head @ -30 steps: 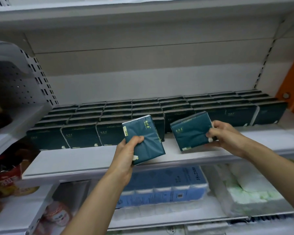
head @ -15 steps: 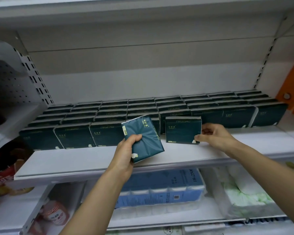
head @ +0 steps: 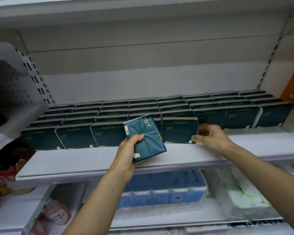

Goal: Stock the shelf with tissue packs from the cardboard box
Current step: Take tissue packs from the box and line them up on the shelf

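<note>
a white store shelf point(head: 92, 160) fills the view, seen from a head camera looking forward and down. rows of dark green tissue packs point(head: 159, 107) stand on it, about eight columns across and several rows deep; the back rows blur together, so an exact count is not possible. the front row shows five packs: three on the left, then a space, then one just-placed pack point(head: 180, 130) standing upright, with the rows behind showing to its right.

the step in hand looks like filling the front row. the right hand point(head: 210, 138) touches the lower right corner of the upright pack, fingers loosely curled at its edge; whether it pinches or only steadies cannot be told. the left hand point(head: 127, 153) grips one more tilted pack point(head: 147, 138), thumb across its front, held above the shelf in front of the space. the next move likely calls for turning this pack upright and sliding it into that space.

two hands, two packs being handled. the cardboard box is not in view.
</note>
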Action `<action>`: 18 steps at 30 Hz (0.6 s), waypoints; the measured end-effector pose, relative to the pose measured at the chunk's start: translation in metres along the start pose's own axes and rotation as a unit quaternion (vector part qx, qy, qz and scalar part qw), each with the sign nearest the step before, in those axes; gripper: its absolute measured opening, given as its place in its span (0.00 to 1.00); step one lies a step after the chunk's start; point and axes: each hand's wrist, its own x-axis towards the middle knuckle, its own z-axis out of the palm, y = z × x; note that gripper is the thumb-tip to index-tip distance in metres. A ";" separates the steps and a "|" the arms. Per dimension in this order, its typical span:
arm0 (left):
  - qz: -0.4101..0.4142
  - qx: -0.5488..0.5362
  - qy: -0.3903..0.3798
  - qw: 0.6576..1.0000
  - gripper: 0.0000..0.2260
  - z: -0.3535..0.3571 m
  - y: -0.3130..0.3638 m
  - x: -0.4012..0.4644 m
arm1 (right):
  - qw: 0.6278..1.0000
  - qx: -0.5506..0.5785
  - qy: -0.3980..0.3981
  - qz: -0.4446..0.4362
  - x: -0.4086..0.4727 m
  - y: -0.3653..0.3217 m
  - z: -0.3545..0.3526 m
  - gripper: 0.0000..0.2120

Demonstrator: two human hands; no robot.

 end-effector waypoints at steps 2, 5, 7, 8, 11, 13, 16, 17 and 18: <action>-0.001 -0.002 -0.001 1.000 0.09 0.001 -0.001 0.000 | 1.000 0.004 0.005 -0.001 0.001 0.000 0.002 0.09; -0.004 -0.002 -0.007 1.000 0.11 0.001 -0.002 0.001 | 1.000 0.010 0.014 0.000 0.002 0.001 0.004 0.11; -0.005 -0.001 -0.006 1.000 0.11 0.000 -0.002 0.001 | 1.000 0.004 0.029 0.008 0.004 0.004 0.005 0.13; -0.007 -0.002 -0.007 1.000 0.12 0.000 -0.002 0.001 | 0.999 -0.001 0.037 0.011 0.005 0.005 0.005 0.14; -0.012 -0.005 -0.007 1.000 0.13 0.000 0.000 0.000 | 0.999 -0.008 0.050 0.013 0.004 0.005 0.007 0.14; -0.014 -0.006 -0.010 1.000 0.13 -0.001 0.001 0.001 | 0.999 -0.002 0.049 0.010 0.002 0.004 0.007 0.13; -0.014 -0.002 -0.017 1.000 0.14 -0.002 0.003 0.000 | 0.999 0.016 0.048 0.007 -0.003 0.002 0.007 0.13; -0.014 0.000 -0.019 1.000 0.14 -0.003 0.003 0.000 | 0.998 0.018 0.052 0.009 -0.005 0.002 0.007 0.13; -0.016 0.003 -0.022 1.000 0.13 -0.003 0.004 0.000 | 0.998 0.018 0.063 0.010 -0.007 0.002 0.006 0.13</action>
